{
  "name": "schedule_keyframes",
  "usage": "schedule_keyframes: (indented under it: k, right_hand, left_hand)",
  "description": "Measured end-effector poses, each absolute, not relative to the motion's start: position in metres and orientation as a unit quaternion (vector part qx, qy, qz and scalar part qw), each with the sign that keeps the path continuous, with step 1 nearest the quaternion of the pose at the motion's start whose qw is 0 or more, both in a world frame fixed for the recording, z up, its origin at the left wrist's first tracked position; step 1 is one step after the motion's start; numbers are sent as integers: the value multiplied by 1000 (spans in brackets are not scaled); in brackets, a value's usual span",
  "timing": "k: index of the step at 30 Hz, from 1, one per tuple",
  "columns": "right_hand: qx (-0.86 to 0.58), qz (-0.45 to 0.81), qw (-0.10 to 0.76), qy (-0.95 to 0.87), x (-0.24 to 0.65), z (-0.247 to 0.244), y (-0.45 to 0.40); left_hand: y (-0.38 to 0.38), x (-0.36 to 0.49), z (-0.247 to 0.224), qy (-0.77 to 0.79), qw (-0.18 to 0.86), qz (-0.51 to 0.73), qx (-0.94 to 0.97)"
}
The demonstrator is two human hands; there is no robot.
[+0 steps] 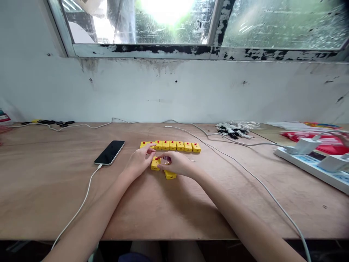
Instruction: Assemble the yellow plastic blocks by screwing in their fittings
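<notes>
Where your left grip (139, 161) and your right grip (176, 163) meet, just below a row of eight yellow plastic blocks (172, 146), both sets of fingers are curled and partly closed. Your left fingertips reach over the near edge of that row and sit against a single yellow block (155, 163), which lies out of line below it. Your right fingers curve in toward that same block, around a small dark piece (166, 158) that is too small and too hidden to name; you can't tell from this view whether either grip has firm hold of anything. A further yellow block (170, 175) lies under the heel of your right grip, angled out of line. Each block in the row shows a red dot on top.

To your left lies a black smartphone (109, 153) with a white charging cable (81, 203) plugged in. To your right sit a white power strip (311, 167) with white chargers (308, 145), and a bundle of black and white cables (233, 130). The plywood surface (40, 182) runs to a scuffed white wall (174, 91) beneath a wet window (280, 25).
</notes>
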State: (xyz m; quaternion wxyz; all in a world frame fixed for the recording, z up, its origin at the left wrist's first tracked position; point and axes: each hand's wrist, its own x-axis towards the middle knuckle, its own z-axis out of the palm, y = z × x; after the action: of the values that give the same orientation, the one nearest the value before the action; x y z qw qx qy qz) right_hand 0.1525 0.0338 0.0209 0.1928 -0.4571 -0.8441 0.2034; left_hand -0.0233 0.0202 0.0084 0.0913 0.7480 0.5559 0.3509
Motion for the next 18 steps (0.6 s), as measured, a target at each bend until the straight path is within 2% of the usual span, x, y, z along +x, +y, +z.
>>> schedule_keyframes:
  k: [2,7,10,18]
  right_hand:
    - [-433,193,257,-842,156,22,35]
    - [-396,101,507,-759,159,33,31]
    - [-421,73,536,-728,155,37,28]
    - [-371,208,545,-722,126,38,42]
  left_hand:
    - [15,-24,15,553,84,341,756]
    - [6,-21,23,566,72,289,769]
    - [6,-20,22,554,87,279,780]
    - [13,-22,11,523,163,313,776]
